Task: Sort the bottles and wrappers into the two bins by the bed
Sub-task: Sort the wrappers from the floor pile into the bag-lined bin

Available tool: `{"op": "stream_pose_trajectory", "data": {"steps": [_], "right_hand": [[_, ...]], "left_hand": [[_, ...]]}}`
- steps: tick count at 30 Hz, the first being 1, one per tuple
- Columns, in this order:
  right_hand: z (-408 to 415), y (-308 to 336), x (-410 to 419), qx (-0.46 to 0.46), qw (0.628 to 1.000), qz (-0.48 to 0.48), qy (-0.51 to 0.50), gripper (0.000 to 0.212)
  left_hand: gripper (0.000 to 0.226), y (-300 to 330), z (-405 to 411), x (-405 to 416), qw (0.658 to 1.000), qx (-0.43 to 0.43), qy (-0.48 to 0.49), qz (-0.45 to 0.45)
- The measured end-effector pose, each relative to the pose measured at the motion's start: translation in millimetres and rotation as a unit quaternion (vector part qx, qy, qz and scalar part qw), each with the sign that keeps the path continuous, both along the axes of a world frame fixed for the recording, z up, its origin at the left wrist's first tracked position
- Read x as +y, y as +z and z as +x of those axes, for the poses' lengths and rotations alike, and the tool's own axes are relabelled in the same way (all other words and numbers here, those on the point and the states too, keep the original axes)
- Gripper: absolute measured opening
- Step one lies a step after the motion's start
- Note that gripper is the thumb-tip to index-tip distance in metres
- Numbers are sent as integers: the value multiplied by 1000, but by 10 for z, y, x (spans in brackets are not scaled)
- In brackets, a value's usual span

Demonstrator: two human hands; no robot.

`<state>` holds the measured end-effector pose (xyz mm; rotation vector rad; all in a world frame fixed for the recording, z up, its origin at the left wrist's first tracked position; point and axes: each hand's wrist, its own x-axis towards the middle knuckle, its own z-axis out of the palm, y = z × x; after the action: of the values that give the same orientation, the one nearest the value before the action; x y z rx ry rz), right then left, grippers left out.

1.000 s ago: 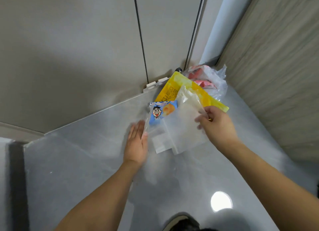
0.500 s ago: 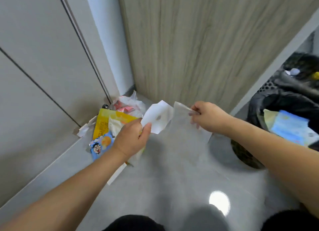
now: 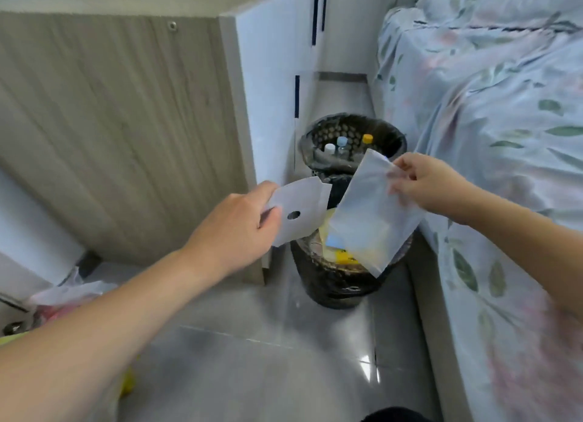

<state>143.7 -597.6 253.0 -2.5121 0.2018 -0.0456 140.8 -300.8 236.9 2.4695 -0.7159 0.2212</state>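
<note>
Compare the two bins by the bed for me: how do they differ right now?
The far bin holds capped bottles standing upright; the near bin holds flat wrappers, yellow and blue among them. The far bin's mouth is in open view; the near bin's is partly covered by the clear bag in the right hand and the white wrapper in the left hand. Both are dark, round and lined with black bags.

Bright even light, floor glare, motion blur, warped edges
</note>
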Motion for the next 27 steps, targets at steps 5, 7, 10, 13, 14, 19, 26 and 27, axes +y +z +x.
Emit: {"op": "stream_pose_trajectory", "data": {"steps": [5, 7, 10, 13, 14, 19, 26, 27], "right_hand": [[307, -293, -88, 0, 1000, -7, 17, 12], [334, -455, -90, 24, 998, -51, 36, 23], [359, -504, -180, 43, 995, -78, 36, 36], [409, -491, -292, 85, 989, -115, 26, 29], [401, -476, -299, 111, 985, -127, 28, 20], [374, -534, -234, 218, 948, -216, 88, 28], [361, -619, -257, 249, 934, -229, 112, 12], [354, -627, -255, 248, 935, -226, 113, 9]], "left_hand": [[26, -17, 371, -612, 998, -6, 54, -7], [33, -97, 531, -789, 996, 33, 88, -5], [24, -308, 740, -988, 990, 85, 112, 9], [20, -520, 888, -1181, 985, 138, 106, 25], [19, -582, 923, -1245, 983, 155, 97, 30], [18, -839, 1031, -1494, 937, 350, 18, -14], [28, -1245, 1167, -1818, 927, 305, 65, 210], [27, -1299, 1187, -1827, 923, 291, 72, 239]]}}
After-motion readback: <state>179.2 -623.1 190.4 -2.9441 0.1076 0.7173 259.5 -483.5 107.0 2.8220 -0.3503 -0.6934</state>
